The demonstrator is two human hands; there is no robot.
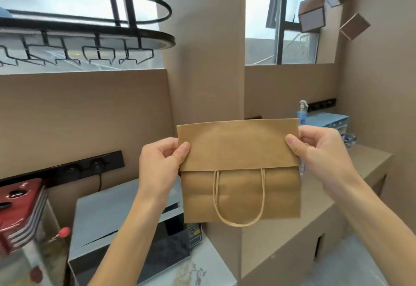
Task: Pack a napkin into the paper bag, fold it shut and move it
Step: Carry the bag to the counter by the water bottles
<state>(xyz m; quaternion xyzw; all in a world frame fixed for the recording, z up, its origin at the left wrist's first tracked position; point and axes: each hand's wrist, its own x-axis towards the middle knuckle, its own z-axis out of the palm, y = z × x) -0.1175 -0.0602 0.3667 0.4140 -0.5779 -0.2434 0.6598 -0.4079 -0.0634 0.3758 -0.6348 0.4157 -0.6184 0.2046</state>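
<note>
A brown paper bag (239,148) hangs in the air at chest height, in the middle of the view. Its top is folded down toward me as a wide flap, and a twisted paper handle (238,198) loops below the flap's edge. My left hand (161,166) pinches the flap's left edge between thumb and fingers. My right hand (319,148) pinches the right edge the same way. No napkin is visible; the bag's inside is hidden by the fold.
A microwave (135,225) stands on the counter below my left arm, with a red-topped machine (20,209) at the far left. A cardboard counter (360,166) runs along the right, with a blue spray bottle (302,112) and a blue box (326,121). A black glass rack (90,31) hangs overhead.
</note>
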